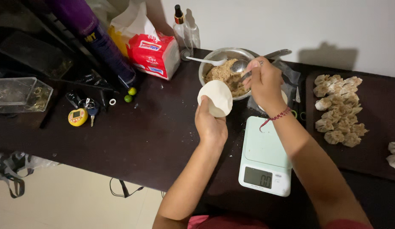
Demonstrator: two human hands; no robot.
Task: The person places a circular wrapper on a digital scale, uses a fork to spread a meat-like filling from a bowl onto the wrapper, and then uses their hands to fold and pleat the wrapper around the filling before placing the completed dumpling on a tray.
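Wrapper in left hand, spoon in right, at the filling bowl.
My left hand (211, 123) cups a round dough wrapper (215, 98) near the metal bowl (218, 54); my right hand (265, 82) grips a spoon (240, 65) over the filling.

One head-worn view — looking steeply down from close above onto the dark table (134, 140), wall along the frame's top, floor at lower left.

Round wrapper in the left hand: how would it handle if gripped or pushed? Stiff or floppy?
Likely floppy: the wrapper is thin and curves over the left hand's fingers rather than lying flat. Probably light, since the fingers alone support it. Possibly easy to tear or crease, judging by the folded dumplings on the tray; a pinch would likely deform it.
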